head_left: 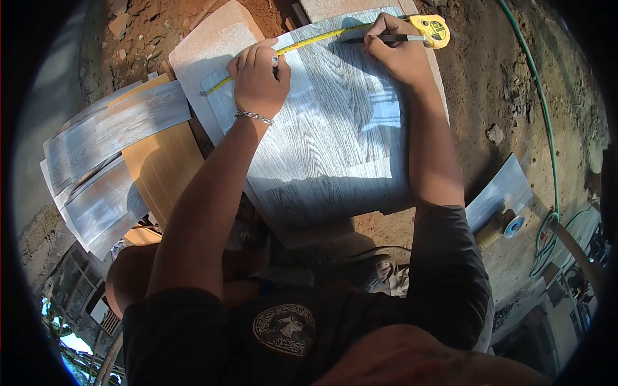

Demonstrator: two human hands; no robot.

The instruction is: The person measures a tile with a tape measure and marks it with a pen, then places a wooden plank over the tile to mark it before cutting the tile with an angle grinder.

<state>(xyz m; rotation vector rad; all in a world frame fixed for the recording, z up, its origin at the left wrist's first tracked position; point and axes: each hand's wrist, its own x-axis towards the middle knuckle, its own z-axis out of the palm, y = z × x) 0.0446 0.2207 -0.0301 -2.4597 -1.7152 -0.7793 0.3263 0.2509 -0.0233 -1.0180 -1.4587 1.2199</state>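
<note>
A wood-grain grey tile plank [322, 122] lies across a pale stone slab [219, 32], with sunlight on much of it. The yellow tape measure blade [315, 40] runs along the plank's far edge. Its hooked end is at the left and its yellow case [432, 31] at the right. My left hand [261, 74], with a ring and a chain bracelet, is closed over the blade near its left end. In my right hand [399, 55] is a dark pen [386, 38], held almost level, its tip over the plank just below the blade. The case sits against that hand's knuckles.
Stacked grey and tan planks [116, 135] lie at the left. On the right are another grey piece [502, 193], a blue-faced round disc [514, 226] and a green hose [544, 103] along the dirt ground. Loose reddish soil [151, 29] is at the far left.
</note>
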